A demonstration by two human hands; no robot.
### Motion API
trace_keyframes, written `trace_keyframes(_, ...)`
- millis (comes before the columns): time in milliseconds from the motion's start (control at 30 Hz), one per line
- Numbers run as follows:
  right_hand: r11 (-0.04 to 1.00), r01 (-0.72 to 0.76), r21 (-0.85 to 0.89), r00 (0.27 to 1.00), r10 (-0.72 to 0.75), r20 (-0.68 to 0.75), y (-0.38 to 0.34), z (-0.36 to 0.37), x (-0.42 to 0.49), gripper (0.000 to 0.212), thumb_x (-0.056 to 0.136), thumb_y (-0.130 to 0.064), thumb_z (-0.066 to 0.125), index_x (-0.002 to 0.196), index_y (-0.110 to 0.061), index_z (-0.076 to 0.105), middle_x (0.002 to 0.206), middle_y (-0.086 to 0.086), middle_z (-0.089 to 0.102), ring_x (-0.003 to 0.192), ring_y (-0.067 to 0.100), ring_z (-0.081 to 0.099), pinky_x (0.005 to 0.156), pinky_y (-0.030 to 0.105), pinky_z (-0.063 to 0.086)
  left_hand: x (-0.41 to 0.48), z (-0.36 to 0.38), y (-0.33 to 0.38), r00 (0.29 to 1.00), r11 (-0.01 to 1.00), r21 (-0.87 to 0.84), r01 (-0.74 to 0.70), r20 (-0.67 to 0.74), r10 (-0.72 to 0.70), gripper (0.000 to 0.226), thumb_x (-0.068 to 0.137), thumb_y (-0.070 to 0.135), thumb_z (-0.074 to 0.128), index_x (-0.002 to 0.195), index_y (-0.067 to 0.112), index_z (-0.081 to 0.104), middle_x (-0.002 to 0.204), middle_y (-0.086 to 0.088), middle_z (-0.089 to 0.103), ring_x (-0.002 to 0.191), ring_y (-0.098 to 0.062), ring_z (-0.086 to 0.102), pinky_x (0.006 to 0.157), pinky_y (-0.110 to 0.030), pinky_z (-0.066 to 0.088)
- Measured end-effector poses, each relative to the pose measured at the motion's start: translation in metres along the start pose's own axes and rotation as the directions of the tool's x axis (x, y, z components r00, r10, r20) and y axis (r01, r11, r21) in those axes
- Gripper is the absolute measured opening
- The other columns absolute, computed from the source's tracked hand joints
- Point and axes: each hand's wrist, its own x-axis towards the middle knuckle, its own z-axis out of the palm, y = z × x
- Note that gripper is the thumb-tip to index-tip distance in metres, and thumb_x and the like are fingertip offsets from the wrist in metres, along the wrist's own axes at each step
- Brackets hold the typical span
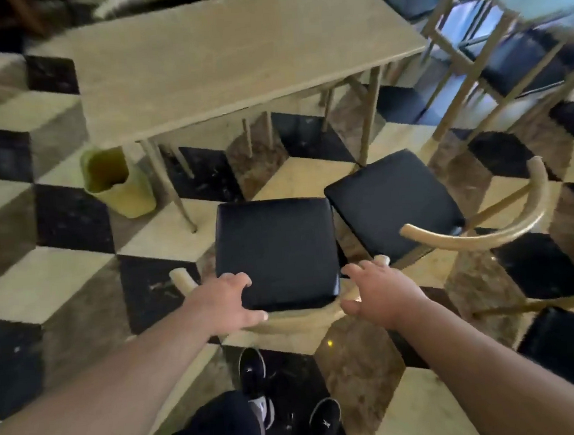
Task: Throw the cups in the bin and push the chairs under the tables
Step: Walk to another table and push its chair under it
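Note:
A chair with a black square seat (pixel 276 252) and a curved pale wooden backrest stands right in front of me, pulled out from the beige table (pixel 218 58). My left hand (pixel 225 306) and my right hand (pixel 379 292) hover over the backrest's two ends with fingers spread, holding nothing. A second black-seated chair (pixel 394 205) stands angled to the right, also out from the table. A yellow-green bin (pixel 114 182) sits on the floor by the table's near left leg. No cups are in view.
The floor has a black, cream and brown cube pattern. More chairs and a second table (pixel 520 61) crowd the upper right. Chair legs show under the beige table's far side. My feet (pixel 286 399) stand just behind the near chair.

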Motion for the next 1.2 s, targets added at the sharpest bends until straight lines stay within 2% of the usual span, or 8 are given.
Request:
trace_keyframes(100,0.986,0.119,-0.115,0.987,-0.105,0.120,-0.010,0.024,0.020,0.082,0.098,-0.059,0.064,0.165,-0.027,0.029,0.161,0.003,0.046,0.150,0.029,0.040,0.122,0.046,0.037,0.000,0.029,-0.019,0.997,0.999,-0.030,0.035,0.063,-0.034,0.091,0.079,0.074,0.073,0.154,0.028,0.045,0.139,0.005,0.060,0.122,-0.022,0.061,0.101,-0.048,0.055)
trace_keyframes(167,0.966,0.177,-0.190,0.972,-0.142,0.185,-0.018,0.041,0.038,0.081,0.097,-0.056,0.067,0.163,-0.027,0.031,0.161,0.005,0.047,0.150,0.030,0.040,0.125,0.048,0.031,0.006,0.044,-0.027,0.998,0.997,0.075,0.023,0.048,-0.026,0.076,0.082,0.067,0.073,0.143,0.026,0.054,0.127,0.005,0.063,0.113,-0.022,0.063,0.098,-0.046,0.056)
trace_keyframes(267,0.948,0.209,-0.239,0.951,-0.141,0.274,-0.028,0.057,0.062,0.070,0.094,-0.048,0.070,0.154,-0.028,0.040,0.148,0.006,0.058,0.138,0.033,0.051,0.119,0.050,0.037,0.026,0.055,-0.032,0.998,0.931,0.361,-0.045,0.058,0.026,0.051,0.088,0.058,0.069,0.124,0.024,0.060,0.107,0.002,0.065,0.103,-0.024,0.065,0.114,-0.050,0.043)
trace_keyframes(333,0.931,0.254,-0.261,0.925,-0.155,0.348,-0.034,0.062,0.078,0.060,0.093,-0.043,0.071,0.147,-0.030,0.046,0.136,0.004,0.062,0.127,0.033,0.057,0.111,0.050,0.044,0.042,0.058,-0.037,0.991,0.905,0.417,-0.087,0.132,0.034,0.046,0.088,0.056,0.068,0.123,0.026,0.061,0.105,0.002,0.067,0.103,-0.024,0.066,0.119,-0.051,0.035)
trace_keyframes(433,0.873,0.364,-0.325,0.874,-0.199,0.443,-0.038,0.063,0.095,0.038,0.093,-0.033,0.066,0.131,-0.033,0.061,0.119,-0.002,0.068,0.110,0.026,0.063,0.105,0.049,0.048,0.063,0.053,-0.045,0.968,0.883,0.440,-0.163,0.242,0.058,0.032,0.086,0.053,0.066,0.107,0.029,0.067,0.093,0.004,0.069,0.091,-0.024,0.068,0.098,-0.044,0.052)
trace_keyframes(533,0.858,0.387,-0.339,0.870,-0.218,0.441,-0.034,0.062,0.112,0.032,0.090,-0.033,0.064,0.122,-0.036,0.065,0.112,-0.006,0.069,0.105,0.024,0.062,0.103,0.050,0.047,0.079,0.047,-0.054,0.951,0.885,0.422,-0.196,0.301,0.067,0.028,0.083,0.054,0.063,0.099,0.031,0.067,0.087,0.005,0.068,0.083,-0.023,0.066,0.084,-0.045,0.056)
trace_keyframes(1000,0.838,0.413,-0.356,0.894,-0.300,0.332,-0.041,-0.044,0.242,0.019,0.097,-0.040,0.064,0.113,-0.030,0.063,0.110,-0.003,0.068,0.103,0.024,0.063,0.092,0.043,0.047,0.166,-0.050,-0.086,0.993,0.918,0.387,-0.079,0.115,0.037,0.013,0.094,0.041,0.067,0.102,0.031,0.067,0.087,0.007,0.066,0.085,-0.021,0.064,0.086,-0.042,0.046)
trace_keyframes(1200,0.796,0.459,-0.395,0.878,-0.338,0.339,-0.035,-0.102,0.315,0.027,0.098,-0.039,0.064,0.122,-0.027,0.063,0.116,0.000,0.068,0.110,0.027,0.063,0.092,0.043,0.048,0.215,-0.095,-0.093,0.999,0.936,0.350,-0.024,0.050,0.006,0.017,0.094,0.042,0.066,0.105,0.030,0.069,0.090,0.006,0.069,0.083,-0.020,0.065,0.091,-0.044,0.052)
